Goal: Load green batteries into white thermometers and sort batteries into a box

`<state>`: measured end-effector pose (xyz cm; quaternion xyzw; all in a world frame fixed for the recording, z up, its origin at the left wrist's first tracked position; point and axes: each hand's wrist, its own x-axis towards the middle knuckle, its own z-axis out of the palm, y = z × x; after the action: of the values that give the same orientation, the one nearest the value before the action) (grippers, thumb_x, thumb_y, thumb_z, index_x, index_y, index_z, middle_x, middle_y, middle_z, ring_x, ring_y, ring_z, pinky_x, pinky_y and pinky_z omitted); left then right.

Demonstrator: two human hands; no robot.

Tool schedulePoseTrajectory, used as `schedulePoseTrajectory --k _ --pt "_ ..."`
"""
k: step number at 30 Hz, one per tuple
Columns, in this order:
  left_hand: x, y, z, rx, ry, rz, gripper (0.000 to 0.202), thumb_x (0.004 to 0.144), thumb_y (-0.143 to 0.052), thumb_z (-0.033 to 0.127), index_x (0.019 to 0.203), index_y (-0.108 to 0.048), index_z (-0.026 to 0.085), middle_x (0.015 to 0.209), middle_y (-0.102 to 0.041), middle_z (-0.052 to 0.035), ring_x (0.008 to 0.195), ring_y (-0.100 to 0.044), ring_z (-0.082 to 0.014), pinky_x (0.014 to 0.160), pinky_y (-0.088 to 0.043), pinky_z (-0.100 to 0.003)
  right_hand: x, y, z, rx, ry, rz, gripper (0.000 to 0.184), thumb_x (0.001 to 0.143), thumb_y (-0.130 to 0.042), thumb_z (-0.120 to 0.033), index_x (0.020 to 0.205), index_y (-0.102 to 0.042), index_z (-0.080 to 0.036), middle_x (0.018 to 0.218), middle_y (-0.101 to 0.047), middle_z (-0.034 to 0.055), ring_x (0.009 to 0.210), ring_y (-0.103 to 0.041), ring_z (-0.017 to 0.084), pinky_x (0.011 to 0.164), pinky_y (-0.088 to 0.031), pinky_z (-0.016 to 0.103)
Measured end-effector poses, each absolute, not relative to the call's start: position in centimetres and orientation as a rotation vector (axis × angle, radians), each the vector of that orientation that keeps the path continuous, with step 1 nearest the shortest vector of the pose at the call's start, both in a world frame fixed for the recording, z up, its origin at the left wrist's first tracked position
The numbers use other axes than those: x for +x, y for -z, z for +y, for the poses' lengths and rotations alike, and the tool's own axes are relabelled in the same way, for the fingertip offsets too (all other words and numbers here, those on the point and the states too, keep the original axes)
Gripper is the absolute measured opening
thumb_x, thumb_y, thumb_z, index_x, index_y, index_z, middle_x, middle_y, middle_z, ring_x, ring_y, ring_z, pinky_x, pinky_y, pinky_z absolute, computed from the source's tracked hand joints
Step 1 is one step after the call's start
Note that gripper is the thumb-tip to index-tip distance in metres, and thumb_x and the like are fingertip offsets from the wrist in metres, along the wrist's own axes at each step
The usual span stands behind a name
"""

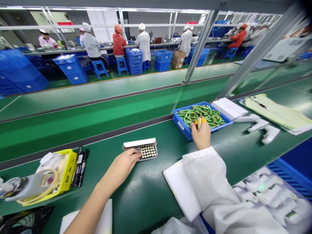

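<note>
A small white open box (153, 141) stands on the green bench, with upright batteries (149, 150) packed in rows. My left hand (125, 162) closes on its near left part, fingers over the top and hiding that end. To the right, a blue tray (181, 125) is heaped with loose green batteries (207, 113). Over the tray's near side is my right hand (202, 133), with pale and orange-yellow covers on its fingertips. Its fingers are drawn together among the batteries; what they pinch is hidden.
A yellow basket (70, 169) with a bottle and black markers (80, 165) stand left. White foam sheets (180, 185) lie near me. Right of the tray are a white box (229, 108), white devices (260, 125) and yellowish papers (280, 110). Several people work across the line.
</note>
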<state>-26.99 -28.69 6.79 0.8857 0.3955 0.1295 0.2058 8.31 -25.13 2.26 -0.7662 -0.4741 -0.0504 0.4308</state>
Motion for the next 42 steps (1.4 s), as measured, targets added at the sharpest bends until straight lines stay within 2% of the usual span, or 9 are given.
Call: schedulePoseTrajectory --k 4,8,11,15,19,25,29,32,42 --pt "-26.6 -6.2 -28.7 2.492 -0.454 1.183 0.03 0.089 -0.043 0.016 0.107 -0.065 0.023 0.091 -0.068 -0.0043 0.074 -0.063 -0.019 0.064 -0.046 -0.028 7.5 -1.9 -25.3 -1.859 0.177 -1.233 0.031 0.079 -0.049 -0.035 0.096 -0.059 -0.011 0.085 -0.058 0.0156 0.088 -0.054 0.03 0.082 -0.043 0.049" --pt "-26.0 -5.4 -28.8 2.6 -0.571 1.287 0.01 0.085 -0.057 0.018 0.08 -0.066 0.02 0.078 -0.068 -0.0026 0.073 -0.061 -0.0203 0.064 -0.041 -0.031 6.2 -2.8 -25.7 -1.858 0.143 -1.239 0.037 0.081 -0.049 -0.035 0.106 -0.059 -0.009 0.088 -0.059 0.0157 0.09 -0.055 0.03 0.083 -0.044 0.048" --pt "-25.3 -5.0 -29.1 2.706 -0.553 1.303 0.012 0.085 -0.054 0.013 0.081 -0.064 0.018 0.082 -0.065 -0.0035 0.075 -0.059 -0.02 0.063 -0.039 -0.031 4.5 -3.9 -26.3 -1.779 0.124 -1.277 0.036 0.084 -0.047 -0.034 0.109 -0.058 -0.01 0.093 -0.061 0.0156 0.092 -0.056 0.028 0.086 -0.044 0.047" --pt "-24.2 -4.5 -29.6 2.738 -0.396 1.31 0.01 0.085 -0.056 0.013 0.092 -0.062 0.017 0.087 -0.062 -0.0051 0.076 -0.056 -0.0211 0.065 -0.042 -0.033 1.3 -5.5 -27.6 -1.547 0.051 -1.383 0.025 0.086 -0.049 -0.032 0.103 -0.057 -0.016 0.097 -0.062 0.0122 0.089 -0.057 0.023 0.085 -0.044 0.04" --pt "-23.6 -4.2 -29.8 2.695 -0.346 1.315 0.01 0.085 -0.055 0.014 0.092 -0.062 0.016 0.091 -0.06 -0.0078 0.08 -0.056 -0.0233 0.069 -0.044 -0.036 -2.2 -6.0 -29.4 -1.303 -0.288 -1.58 0.023 0.093 -0.038 -0.034 0.082 -0.053 -0.02 0.077 -0.055 0.0052 0.07 -0.053 0.017 0.07 -0.042 0.032" --pt "-24.6 -5.0 -29.3 2.104 -0.739 1.28 0.008 0.08 -0.061 0.02 0.084 -0.068 0.02 0.089 -0.063 -0.0053 0.082 -0.059 -0.0193 0.071 -0.048 -0.032 -6.0 -4.7 -30.9 -1.179 -0.835 -1.833 0.04 0.094 -0.036 -0.043 0.061 -0.037 -0.021 0.056 -0.034 -0.0036 0.051 -0.032 0.011 0.054 -0.025 0.027" --pt "-25.1 -6.0 -28.9 1.423 -0.913 1.282 0.023 0.072 -0.069 0.032 0.089 -0.07 0.016 0.073 -0.066 -0.0031 0.061 -0.059 -0.0142 0.054 -0.047 -0.024 -7.0 -4.3 -31.1 -1.249 -1.06 -1.854 0.038 0.093 -0.041 -0.044 0.065 -0.048 -0.018 0.056 -0.037 -0.0043 0.052 -0.034 0.009 0.053 -0.024 0.024" --pt "-25.1 -6.6 -28.8 1.09 -0.989 1.191 0.039 0.066 -0.075 0.035 0.098 -0.07 0.014 0.071 -0.069 -0.0036 0.063 -0.063 -0.0135 0.05 -0.046 -0.02 -7.3 -4.2 -31.2 -1.225 -1.172 -1.802 0.036 0.091 -0.044 -0.042 0.066 -0.05 -0.017 0.058 -0.04 -0.0038 0.055 -0.036 0.01 0.053 -0.027 0.023" --pt "-25.0 -6.8 -28.8 0.916 -1.016 1.103 0.033 0.054 -0.085 0.027 0.081 -0.073 0.013 0.074 -0.073 -0.0055 0.059 -0.063 -0.0109 0.049 -0.049 -0.017 -7.5 -4.1 -31.1 -1.167 -1.381 -1.653 0.035 0.088 -0.048 -0.042 0.064 -0.053 -0.016 0.06 -0.048 -0.0016 0.057 -0.04 0.01 0.055 -0.031 0.024"
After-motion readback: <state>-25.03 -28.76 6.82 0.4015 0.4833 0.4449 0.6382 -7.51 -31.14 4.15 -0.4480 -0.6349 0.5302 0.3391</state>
